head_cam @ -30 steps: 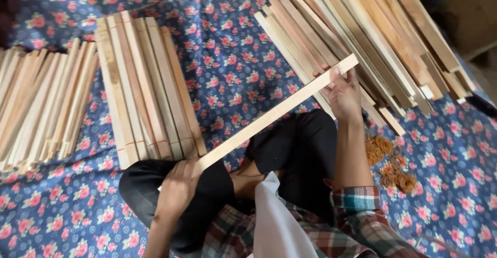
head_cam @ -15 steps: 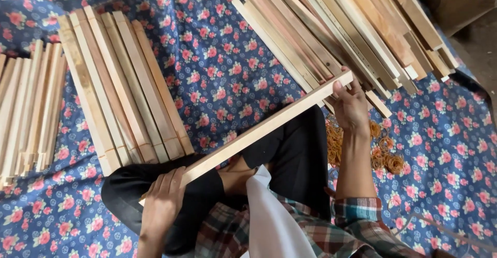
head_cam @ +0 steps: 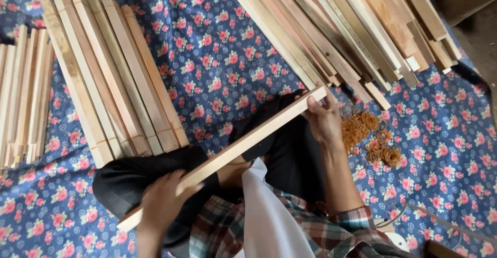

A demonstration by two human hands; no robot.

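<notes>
I hold a long pale wooden slat [head_cam: 243, 146] slantwise over my crossed legs in dark trousers. My left hand [head_cam: 160, 203] grips its near lower end. My right hand [head_cam: 323, 118] grips its far upper end, beside the ends of a big pile of long slats [head_cam: 336, 35] at the upper right. A neat row of matching slats [head_cam: 111, 76] lies side by side to the left of my knees.
Everything rests on a blue cloth with pink flowers [head_cam: 217, 45]. Another batch of thinner slats [head_cam: 23, 92] lies at the far left edge. A heap of orange rubber bands [head_cam: 373, 136] sits right of my right hand. Bare floor shows at the upper right corner.
The slat and both hands have come nearer and lower in the view, with the slat's far end drawn back from the big pile toward my lap. The grip is unchanged.
</notes>
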